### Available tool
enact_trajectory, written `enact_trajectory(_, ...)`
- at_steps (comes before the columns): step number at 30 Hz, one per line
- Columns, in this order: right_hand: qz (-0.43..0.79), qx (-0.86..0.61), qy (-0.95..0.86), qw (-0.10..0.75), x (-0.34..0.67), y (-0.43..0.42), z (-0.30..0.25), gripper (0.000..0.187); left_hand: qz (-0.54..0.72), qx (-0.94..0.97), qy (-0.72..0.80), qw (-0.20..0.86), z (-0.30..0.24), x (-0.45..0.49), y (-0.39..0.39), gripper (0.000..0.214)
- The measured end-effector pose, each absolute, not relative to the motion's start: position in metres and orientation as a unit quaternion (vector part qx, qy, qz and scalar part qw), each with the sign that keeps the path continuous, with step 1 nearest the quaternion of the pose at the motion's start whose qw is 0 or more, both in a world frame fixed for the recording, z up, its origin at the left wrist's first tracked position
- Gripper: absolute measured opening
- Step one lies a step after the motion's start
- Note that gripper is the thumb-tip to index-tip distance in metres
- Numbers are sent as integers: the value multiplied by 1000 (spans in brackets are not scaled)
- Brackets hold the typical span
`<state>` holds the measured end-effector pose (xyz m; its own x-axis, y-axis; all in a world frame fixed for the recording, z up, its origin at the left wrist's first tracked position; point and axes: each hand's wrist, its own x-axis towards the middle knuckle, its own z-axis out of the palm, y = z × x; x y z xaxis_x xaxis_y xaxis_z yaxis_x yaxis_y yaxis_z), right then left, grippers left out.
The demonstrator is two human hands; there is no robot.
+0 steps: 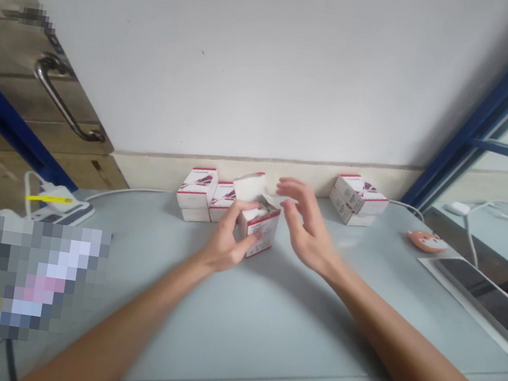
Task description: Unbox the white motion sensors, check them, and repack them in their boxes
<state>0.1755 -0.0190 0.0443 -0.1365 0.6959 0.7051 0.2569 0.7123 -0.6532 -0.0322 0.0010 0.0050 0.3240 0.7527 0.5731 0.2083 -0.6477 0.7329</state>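
Carton [258, 229], white with red trim and open at the top, is clamped in our left hand [226, 237] above the middle of the bench [263, 324]. A white flap [249, 187] rises from its top. We hold the right hand [303, 223] open, fingers spread, just beside the carton without touching it. Stacked cartons [195, 193] stand behind on the left, and a further stack [357, 199] on the right, near the wall [272, 60].

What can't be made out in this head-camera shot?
- Pixelated patch: blurring in the head view hides whatever is beneath it.
- Print on the white-and-red box: too small, and partly covered by the left hand.
- Inside of that box: hidden by white paper.
- Dark flat device: cut off by the view's right edge.
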Motion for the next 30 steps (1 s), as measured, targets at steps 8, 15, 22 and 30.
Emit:
enact_trajectory(8,244,-322,-728,553,181,-20,51,63,492,734,251,395,21,-30,-5,35)
enact_trajectory(15,165,-325,-766,529,181,-13,46,23,570,717,267,298,14,-28,6,45)
enact_trajectory(22,142,-332,-751,553,177,-16,47,15,542,739,306,259,19,-30,4,34)
enact_trajectory(30,100,-275,-823,486,186,-13,44,15,554,744,303,220,10,-30,14,30)
